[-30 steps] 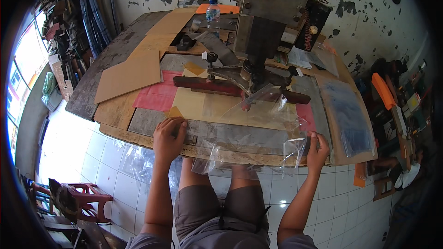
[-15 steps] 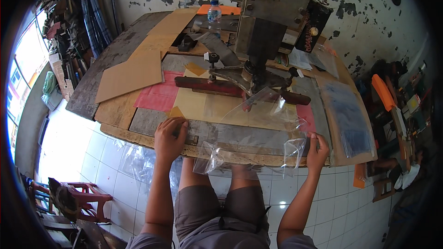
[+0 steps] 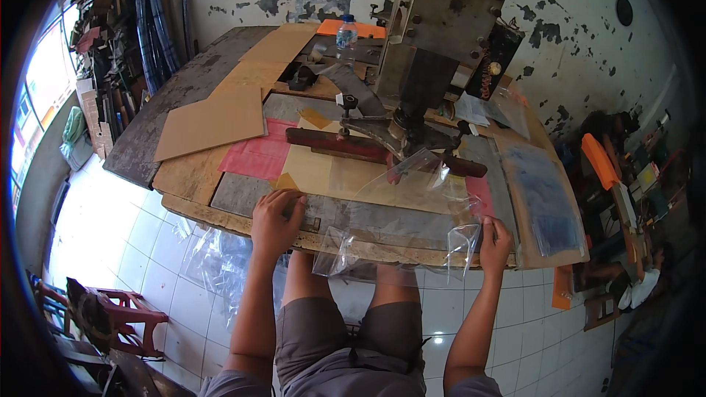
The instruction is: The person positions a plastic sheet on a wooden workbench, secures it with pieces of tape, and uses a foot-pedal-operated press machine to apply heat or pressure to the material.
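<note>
A clear plastic sheet (image 3: pixel 393 239), bent and shiny, lies over the press bed's front part and hangs past the table's front edge. My right hand (image 3: pixel 496 244) pinches its right edge between thumb and fingers. On the grey metal plate (image 3: pixel 246 190), near its front edge, rests my left hand (image 3: pixel 277 219), fingers bent and thumb apart, with nothing visible in it. Beyond the hands, a yellow sheet (image 3: pixel 331 173) with red pieces (image 3: pixel 259 148) at its sides lies under the red press bar (image 3: pixel 334 140). The sheet's far end reaches up near this bar.
The press column (image 3: pixel 419 66) rises behind the bar. A brown board (image 3: pixel 213 125) lies at left, stacked bluish clear sheets (image 3: pixel 544 191) at right, a water bottle (image 3: pixel 346 35) at the back. More clear plastic (image 3: pixel 220 265) hangs below the table. Another person sits far right.
The whole view has shifted slightly as my head moved. Both hands keep nearly the same places on the table and sheet, and the right hand still pinches the plastic.
</note>
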A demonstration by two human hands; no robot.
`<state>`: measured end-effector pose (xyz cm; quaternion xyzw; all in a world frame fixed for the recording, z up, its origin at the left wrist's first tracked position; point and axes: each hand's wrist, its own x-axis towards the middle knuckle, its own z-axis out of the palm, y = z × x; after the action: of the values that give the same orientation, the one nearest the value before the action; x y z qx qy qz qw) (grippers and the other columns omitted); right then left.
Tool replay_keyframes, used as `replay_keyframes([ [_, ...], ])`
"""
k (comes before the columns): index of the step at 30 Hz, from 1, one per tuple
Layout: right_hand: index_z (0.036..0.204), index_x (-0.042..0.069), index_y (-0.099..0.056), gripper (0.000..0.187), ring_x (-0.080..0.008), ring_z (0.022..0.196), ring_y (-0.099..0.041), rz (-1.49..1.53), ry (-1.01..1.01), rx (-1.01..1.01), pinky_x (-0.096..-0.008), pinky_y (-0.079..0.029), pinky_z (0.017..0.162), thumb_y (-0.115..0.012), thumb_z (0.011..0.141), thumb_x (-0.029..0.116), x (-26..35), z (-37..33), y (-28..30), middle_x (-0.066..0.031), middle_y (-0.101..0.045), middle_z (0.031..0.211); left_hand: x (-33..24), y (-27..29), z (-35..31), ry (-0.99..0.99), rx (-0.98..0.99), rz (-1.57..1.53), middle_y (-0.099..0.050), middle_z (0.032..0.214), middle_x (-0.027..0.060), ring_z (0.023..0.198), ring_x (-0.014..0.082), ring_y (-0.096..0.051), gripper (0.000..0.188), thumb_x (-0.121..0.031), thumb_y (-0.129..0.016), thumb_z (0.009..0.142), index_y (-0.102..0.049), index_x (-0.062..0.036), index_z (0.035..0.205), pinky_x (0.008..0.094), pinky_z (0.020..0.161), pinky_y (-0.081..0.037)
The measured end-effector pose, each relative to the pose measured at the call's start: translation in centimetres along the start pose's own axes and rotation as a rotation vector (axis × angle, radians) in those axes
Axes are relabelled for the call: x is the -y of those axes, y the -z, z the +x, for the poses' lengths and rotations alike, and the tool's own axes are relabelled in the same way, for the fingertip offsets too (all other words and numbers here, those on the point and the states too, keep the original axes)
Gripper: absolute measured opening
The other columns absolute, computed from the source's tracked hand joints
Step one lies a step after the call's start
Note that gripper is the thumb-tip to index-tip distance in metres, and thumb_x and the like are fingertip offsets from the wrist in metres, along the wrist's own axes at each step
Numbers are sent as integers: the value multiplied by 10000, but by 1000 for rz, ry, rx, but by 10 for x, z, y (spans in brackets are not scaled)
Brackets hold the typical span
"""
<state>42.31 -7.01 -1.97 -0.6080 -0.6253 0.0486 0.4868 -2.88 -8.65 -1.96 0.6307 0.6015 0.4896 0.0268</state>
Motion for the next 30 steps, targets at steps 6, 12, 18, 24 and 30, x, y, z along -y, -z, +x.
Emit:
replay_keyframes([
  [6, 1128, -43, -701, 364, -252, 985, -681, 93, -10, 100, -346, -494, 902, -533, 1060, 273, 0, 2, -1, -150, -733, 1047, -2, 6, 0, -22, 21, -14, -739, 990, 142, 967, 348, -687, 157, -162, -678, 902, -736, -26, 956, 432, 915, -499],
  [12, 1154, -36, -709, 553, -203, 1034, -648, 323, -177, 237, -333, -457, 929, -451, 1075, 447, 10, 22, -7, -111, -740, 1093, 3, 4, -2, -39, 23, -26, -731, 975, 122, 968, 331, -675, 162, -197, -686, 894, -735, -52, 946, 437, 914, -493],
  [18, 1090, -2, -732, 509, -111, 838, -604, 339, -369, 428, -271, -412, 743, -519, 1037, 458, 8, 59, -10, -71, -738, 956, 1, 4, -3, -27, 4, -26, -727, 973, 127, 955, 332, -675, 170, -211, -685, 899, -737, -56, 943, 439, 908, -495],
  [24, 1161, -15, -719, 357, -90, 713, -591, 509, -370, 421, -258, -445, 691, -601, 1000, 281, 22, 53, -7, -7, -666, 813, -4, 8, -3, -24, 44, -21, -729, 963, 158, 954, 354, -685, 175, -177, -688, 886, -737, -22, 952, 442, 896, -513],
  [30, 1225, -39, -696, 340, -86, 701, -574, 515, -229, 327, -246, -444, 670, -603, 955, 147, 56, 20, 25, -5, -640, 803, -4, 9, -3, -2, 68, -35, -722, 1055, 151, 1025, 341, -669, 219, -221, -676, 923, -743, -40, 1027, 445, 944, -490],
])
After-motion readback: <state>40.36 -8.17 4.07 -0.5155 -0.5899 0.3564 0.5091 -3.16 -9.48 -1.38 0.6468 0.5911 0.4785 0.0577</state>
